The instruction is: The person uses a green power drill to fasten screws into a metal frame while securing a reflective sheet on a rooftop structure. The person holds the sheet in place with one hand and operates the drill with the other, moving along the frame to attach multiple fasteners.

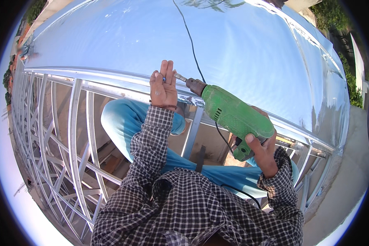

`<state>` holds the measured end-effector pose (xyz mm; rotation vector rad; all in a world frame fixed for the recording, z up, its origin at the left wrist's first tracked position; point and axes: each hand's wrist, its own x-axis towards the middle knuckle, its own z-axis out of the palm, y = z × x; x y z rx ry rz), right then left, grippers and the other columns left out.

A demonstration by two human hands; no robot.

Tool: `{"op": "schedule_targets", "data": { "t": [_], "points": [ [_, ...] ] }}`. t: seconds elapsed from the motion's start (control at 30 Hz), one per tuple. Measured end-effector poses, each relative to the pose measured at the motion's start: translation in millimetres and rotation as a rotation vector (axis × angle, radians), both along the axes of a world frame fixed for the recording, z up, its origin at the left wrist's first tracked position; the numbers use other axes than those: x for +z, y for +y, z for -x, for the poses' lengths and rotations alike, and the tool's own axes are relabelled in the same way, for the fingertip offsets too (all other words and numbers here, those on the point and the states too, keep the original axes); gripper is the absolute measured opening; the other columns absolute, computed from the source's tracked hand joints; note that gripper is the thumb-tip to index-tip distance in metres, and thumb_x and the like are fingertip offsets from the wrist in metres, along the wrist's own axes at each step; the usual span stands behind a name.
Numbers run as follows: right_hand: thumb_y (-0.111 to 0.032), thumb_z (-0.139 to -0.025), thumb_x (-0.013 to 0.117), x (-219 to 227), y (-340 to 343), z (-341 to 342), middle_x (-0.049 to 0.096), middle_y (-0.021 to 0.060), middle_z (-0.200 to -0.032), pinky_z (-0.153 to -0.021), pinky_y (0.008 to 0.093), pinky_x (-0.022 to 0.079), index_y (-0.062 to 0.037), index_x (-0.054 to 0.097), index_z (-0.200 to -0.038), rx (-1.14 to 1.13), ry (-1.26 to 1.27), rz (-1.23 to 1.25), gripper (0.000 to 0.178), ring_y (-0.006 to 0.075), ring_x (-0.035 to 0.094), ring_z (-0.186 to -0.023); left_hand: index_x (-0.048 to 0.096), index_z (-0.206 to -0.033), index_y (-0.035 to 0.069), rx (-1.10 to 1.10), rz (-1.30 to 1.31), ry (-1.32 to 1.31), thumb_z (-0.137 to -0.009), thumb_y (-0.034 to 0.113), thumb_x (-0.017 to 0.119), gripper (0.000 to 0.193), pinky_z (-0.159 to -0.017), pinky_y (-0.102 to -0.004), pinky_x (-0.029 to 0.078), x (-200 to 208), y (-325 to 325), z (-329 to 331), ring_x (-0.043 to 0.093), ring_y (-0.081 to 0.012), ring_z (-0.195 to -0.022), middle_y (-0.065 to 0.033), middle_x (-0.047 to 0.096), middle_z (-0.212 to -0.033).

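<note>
My right hand (266,156) is wrapped round the handle of a green corded drill (233,112). The drill points up and left, and its metal bit (180,77) ends right beside the fingers of my left hand (164,92). That hand is raised with its palm toward me. Two of its fingers stretch upward, while the thumb side is bent in at a tiny blue piece (164,79), too small to name for sure. Under the bit lies the edge of a shiny reflective sheet (123,45), along a silvery metal rail (110,78).
Open metal framing (74,123) spreads to the left, with gaps showing a lower level. A black cable (188,30) crosses the sheet. My blue-trousered legs (125,123) are bent among the bars. A grey concrete surface (348,151) lies at the right.
</note>
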<state>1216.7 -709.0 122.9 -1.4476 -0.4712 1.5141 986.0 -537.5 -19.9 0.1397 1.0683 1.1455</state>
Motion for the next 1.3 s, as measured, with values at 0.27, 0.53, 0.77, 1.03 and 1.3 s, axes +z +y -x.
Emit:
{"op": "schedule_targets", "data": {
  "t": [0.27, 0.53, 0.77, 1.03, 1.3],
  "points": [
    [-0.033, -0.086, 0.075, -10, -6, 13, 0.061, 0.0115, -0.120, -0.092, 0.0330, 0.048, 0.0057, 0.046, -0.136, 0.052, -0.134, -0.066, 0.069, 0.0173, 0.058, -0.108, 0.032, -0.137, -0.002, 0.090, 0.050, -0.204, -0.109, 0.019, 0.022, 0.036, -0.119, -0.0479, 0.037, 30, 2, -31, 0.040, -0.0306, -0.140, -0.0132, 0.043, -0.149],
    [-0.035, -0.085, 0.075, -16, -9, 11, 0.062, 0.0146, -0.121, -0.086, 0.0326, 0.052, 0.0054, 0.049, -0.136, 0.060, -0.111, -0.033, 0.070, 0.0192, 0.064, -0.103, 0.043, -0.120, 0.004, 0.048, 0.028, -0.127, -0.108, 0.020, 0.034, 0.023, -0.108, -0.0465, 0.045, 25, -10, -33, 0.050, -0.0315, -0.132, -0.0139, 0.052, -0.139],
    [-0.038, -0.083, 0.076, -19, 5, -28, 0.067, 0.0186, -0.117, -0.081, 0.0348, 0.057, 0.0046, 0.055, -0.130, 0.502, -0.743, -0.404, 0.066, 0.0233, 0.070, -0.094, 0.041, -0.133, 0.010, -0.104, 0.070, -0.134, -0.108, 0.031, 0.033, 0.033, -0.108, -0.0489, 0.040, 33, -17, -38, 0.042, -0.0287, -0.138, -0.0021, 0.045, -0.148],
    [-0.042, -0.086, 0.071, -22, -7, -25, 0.066, 0.0188, -0.093, -0.067, 0.0397, 0.059, 0.0061, 0.048, -0.128, -0.153, 0.154, 0.080, 0.068, 0.0274, 0.069, -0.076, 0.049, -0.131, 0.020, -0.136, -0.105, -0.595, -0.105, 0.037, 0.045, 0.031, -0.112, -0.0490, 0.036, 19, -31, -70, 0.043, -0.0273, -0.136, -0.0016, 0.053, -0.143],
    [-0.045, -0.087, 0.070, -38, -23, -30, 0.066, 0.0175, -0.091, -0.067, 0.0389, 0.058, 0.0061, 0.051, -0.127, -0.171, 0.159, 0.161, 0.068, 0.0270, 0.069, -0.075, 0.041, -0.145, 0.018, -0.135, 0.112, -0.417, -0.106, 0.033, 0.045, 0.042, -0.112, -0.0472, 0.033, 13, -40, -71, 0.047, -0.0240, -0.125, 0.0028, 0.048, -0.144]
  ]
}}
